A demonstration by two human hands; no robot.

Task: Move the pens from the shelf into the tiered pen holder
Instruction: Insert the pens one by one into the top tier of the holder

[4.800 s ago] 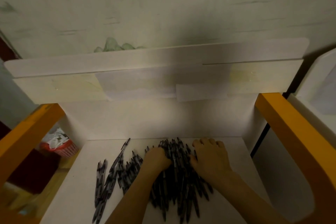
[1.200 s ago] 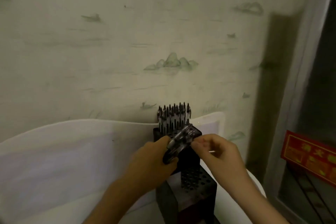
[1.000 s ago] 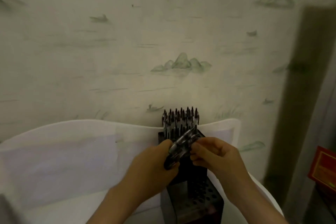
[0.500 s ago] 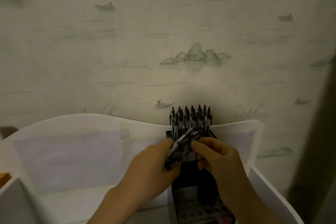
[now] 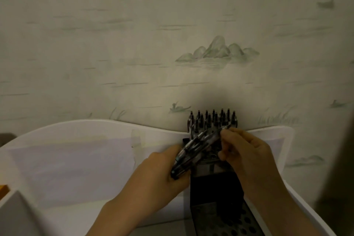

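The left grip (image 5: pixel 162 174) clutches a slanted bundle of pens (image 5: pixel 199 147) just in front of the tiered pen holder (image 5: pixel 214 182), while the right grip (image 5: pixel 247 151) pinches one pen's upper end. Pulling that pen free could loosen the bundle and spill its neighbours. The holder's back tier is crowded with standing pens (image 5: pixel 212 119), so a careless insertion may jam or knock them.

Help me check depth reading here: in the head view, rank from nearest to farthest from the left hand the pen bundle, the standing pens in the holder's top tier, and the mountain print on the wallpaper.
1. Pen bundle, in the left hand's grip.
2. Standing pens, up and right, behind the bundle.
3. Mountain print, high on the wall.
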